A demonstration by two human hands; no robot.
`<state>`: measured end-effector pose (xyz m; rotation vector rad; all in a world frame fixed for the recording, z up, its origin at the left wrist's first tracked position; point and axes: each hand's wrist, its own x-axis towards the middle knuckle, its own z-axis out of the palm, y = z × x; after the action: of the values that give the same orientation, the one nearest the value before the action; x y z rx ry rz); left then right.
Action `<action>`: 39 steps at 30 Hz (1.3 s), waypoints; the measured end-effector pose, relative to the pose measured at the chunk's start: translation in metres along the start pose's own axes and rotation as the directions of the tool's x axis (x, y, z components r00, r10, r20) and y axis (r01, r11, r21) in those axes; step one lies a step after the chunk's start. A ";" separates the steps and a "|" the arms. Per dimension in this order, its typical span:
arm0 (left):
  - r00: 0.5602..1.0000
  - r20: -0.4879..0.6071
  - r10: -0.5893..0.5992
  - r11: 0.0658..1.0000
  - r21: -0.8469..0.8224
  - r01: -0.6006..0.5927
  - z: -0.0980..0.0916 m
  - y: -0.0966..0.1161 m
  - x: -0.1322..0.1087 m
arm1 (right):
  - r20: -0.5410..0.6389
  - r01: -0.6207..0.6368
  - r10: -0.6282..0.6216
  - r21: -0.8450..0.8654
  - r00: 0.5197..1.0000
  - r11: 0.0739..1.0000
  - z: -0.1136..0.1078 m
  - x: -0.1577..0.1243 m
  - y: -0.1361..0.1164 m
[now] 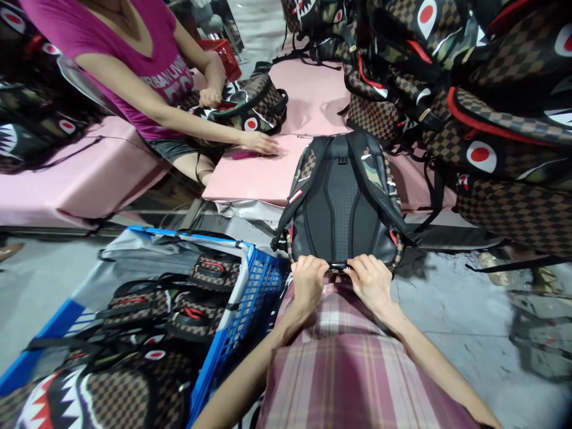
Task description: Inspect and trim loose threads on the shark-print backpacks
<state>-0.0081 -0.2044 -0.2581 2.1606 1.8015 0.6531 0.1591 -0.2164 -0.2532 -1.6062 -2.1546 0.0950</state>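
A backpack (342, 202) lies with its black padded back and shoulder straps facing up, on the near edge of the pink table and over my lap. Checkered and camouflage cloth shows along its sides. My left hand (308, 277) is closed on its bottom edge, left of the middle. Closed on the same edge, a little to the right, is my right hand (370, 280). Between my fingertips runs a short black strip (338, 266) at the hem. The thumbs and the underside of the edge are partly hidden.
A blue crate (250, 298) with checkered bags stands at my left. Backpacks are piled on the right (482, 125). Across the pink table (259, 179), a person in a magenta shirt (134, 65) handles another backpack (254, 104). A red basket (223, 56) is behind.
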 end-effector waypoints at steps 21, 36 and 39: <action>0.996 0.047 -0.074 0.994 -0.074 0.077 -0.005 0.001 0.003 | 0.062 0.041 -0.043 0.041 0.997 0.998 0.000 0.004 0.006; 0.938 0.346 0.037 0.913 -0.393 0.108 -0.036 -0.021 -0.013 | 0.102 -0.071 0.037 0.349 0.994 0.934 -0.004 0.008 0.014; 0.891 0.447 -0.086 0.797 -0.506 0.330 -0.037 -0.032 -0.024 | 0.103 -0.007 -0.019 0.242 0.995 0.970 -0.003 0.006 0.016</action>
<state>-0.0571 -0.2244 -0.2446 1.5190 1.3677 0.5481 0.1730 -0.2060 -0.2536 -1.4829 -2.1292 0.4326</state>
